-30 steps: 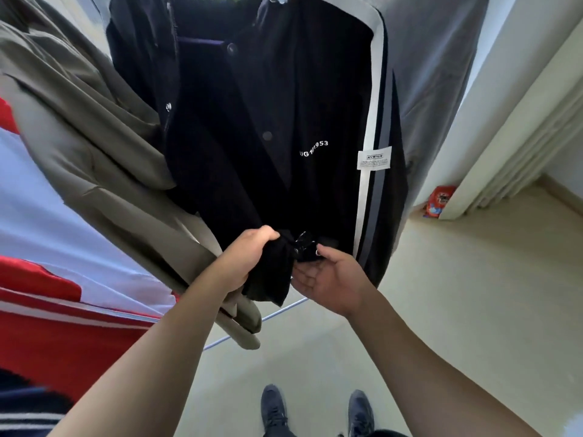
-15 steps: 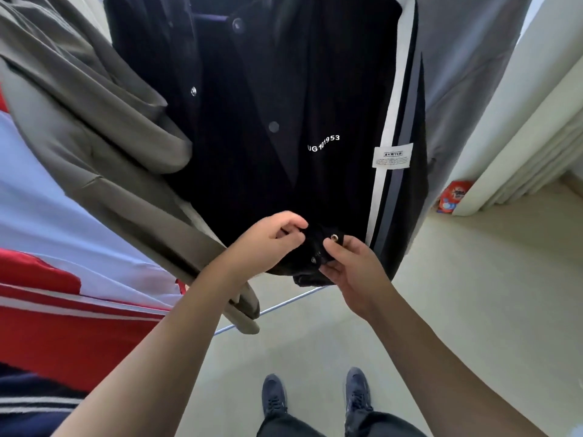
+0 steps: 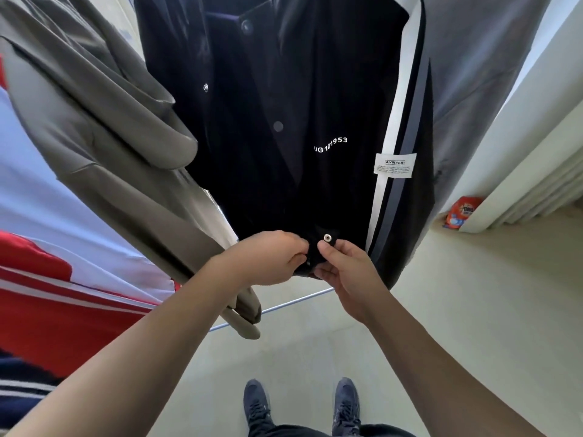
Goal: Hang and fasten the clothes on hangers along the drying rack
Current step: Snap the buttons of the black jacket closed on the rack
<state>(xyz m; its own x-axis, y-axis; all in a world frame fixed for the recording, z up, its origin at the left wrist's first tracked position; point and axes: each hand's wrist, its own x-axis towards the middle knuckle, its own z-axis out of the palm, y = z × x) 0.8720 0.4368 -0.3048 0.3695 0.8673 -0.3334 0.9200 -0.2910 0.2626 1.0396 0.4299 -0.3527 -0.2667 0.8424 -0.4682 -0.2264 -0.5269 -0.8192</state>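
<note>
As before, left hand (image 3: 268,258), right hand (image 3: 342,263) pinching jacket hem (image 3: 315,247)

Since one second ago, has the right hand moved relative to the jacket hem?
Yes. The right hand turned from palm-up under the black jacket hem to pinching it below the silver snap.

Home laundry corner – hung clothes (image 3: 284,121), detergent bag (image 3: 462,212).

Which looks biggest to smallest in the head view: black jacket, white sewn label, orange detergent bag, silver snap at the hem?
1. black jacket
2. white sewn label and orange detergent bag: similar apparent size; the bag lies farther off, so unranked
3. silver snap
</note>
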